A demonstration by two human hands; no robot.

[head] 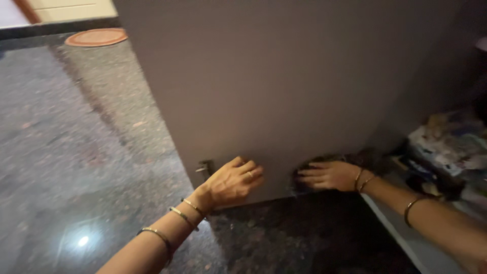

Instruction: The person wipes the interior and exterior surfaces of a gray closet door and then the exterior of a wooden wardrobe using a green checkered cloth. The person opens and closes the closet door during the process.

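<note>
Grey cabinet door [284, 91], L hand [231, 183] flat, R hand [327, 175] fingertips shadowed

Cabinet door [284, 86]: one large flat panel, plain grey-beige, matt, unmarked. It stands upright and swung open, its broad face turned toward the viewer, its lower edge just above the dark speckled stone floor [76, 152].

Metal handle [204, 167]: small, silver-coloured, fixed at the door's lower left corner and projecting from the left edge.

Dark cloth [304, 177]: a small, crumpled, blackish piece, pressed flat against the door's lower face, right of centre, near the bottom edge. Its exact material cannot be told.

Contact: left hand [231, 183] laid on the lower left of the panel, beside the handle; right hand [328, 176] spread over the cloth.
</note>
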